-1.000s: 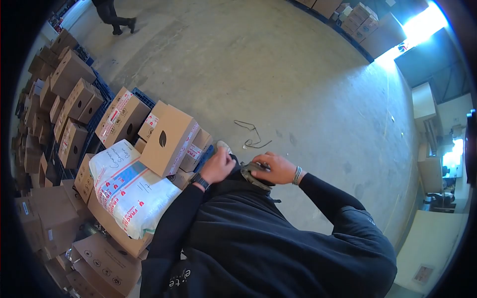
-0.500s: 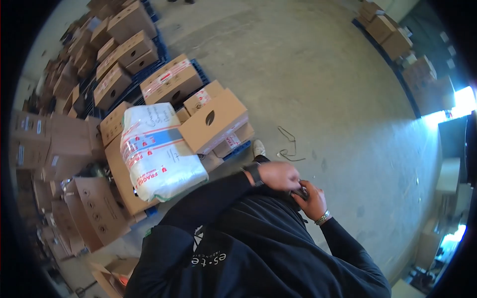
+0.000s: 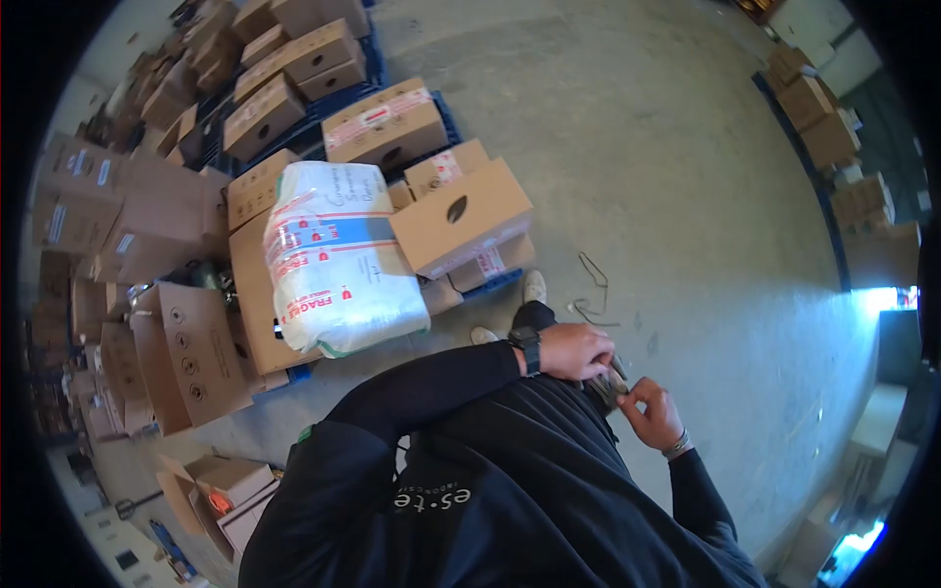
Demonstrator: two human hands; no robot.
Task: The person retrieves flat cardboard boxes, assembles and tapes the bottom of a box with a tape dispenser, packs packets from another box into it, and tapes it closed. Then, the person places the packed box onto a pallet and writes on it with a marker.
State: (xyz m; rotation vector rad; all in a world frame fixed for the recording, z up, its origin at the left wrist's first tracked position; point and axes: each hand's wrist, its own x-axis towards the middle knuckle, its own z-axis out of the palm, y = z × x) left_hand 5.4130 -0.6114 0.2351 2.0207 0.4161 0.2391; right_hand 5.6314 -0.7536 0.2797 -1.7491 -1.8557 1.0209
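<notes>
My left hand (image 3: 576, 350), with a black watch at its wrist, is closed at my right hip, its fingers curled at a small dark and pale object (image 3: 610, 383). I cannot make out what kind of thing this is. My right hand (image 3: 654, 413), wearing a metal bracelet, has its thumb and fingers pinched together at the lower edge of that same object. Both hands are in front of my black shirt (image 3: 490, 490). On the floor beyond them lies a thin dark cord (image 3: 600, 284).
A white plastic-wrapped parcel with FRAGILE tape (image 3: 343, 260) rests on cartons to the left, beside a brown box with a leaf mark (image 3: 461, 218). Boxes on blue pallets (image 3: 451, 118) stand behind. An opened carton (image 3: 201, 358) is at left; more boxes (image 3: 823, 127) line the right.
My view has shifted, so the boxes and parcel appear further right and higher. My right hand has moved a little away from the left, showing more of the small object between them.
</notes>
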